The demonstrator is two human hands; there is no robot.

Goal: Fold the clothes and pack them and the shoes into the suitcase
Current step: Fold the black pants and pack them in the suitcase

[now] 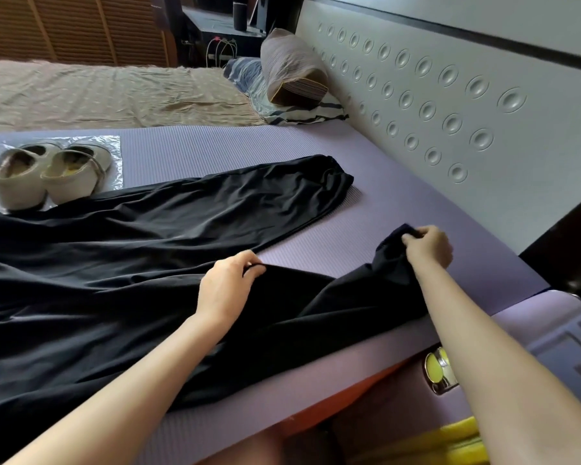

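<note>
A pair of black trousers (141, 250) lies spread across a purple mat (215, 152); one leg stretches away to the upper right. My left hand (227, 285) pinches the inner edge of the near leg. My right hand (428, 245) grips the cuff end of that leg, lifted slightly off the mat. A pair of beige flat shoes (47, 174) sits on a clear plastic sheet (113, 146) at the far left. A purple suitcase (530, 333) with a yellow clasp shows at the lower right, partly behind my right forearm.
A grey padded headboard (450, 88) runs along the right. Two pillows (292, 68) lie at the far end, on a beige bedsheet (98, 95). A dark desk with cables stands behind. Something yellow (450, 441) lies at the bottom right.
</note>
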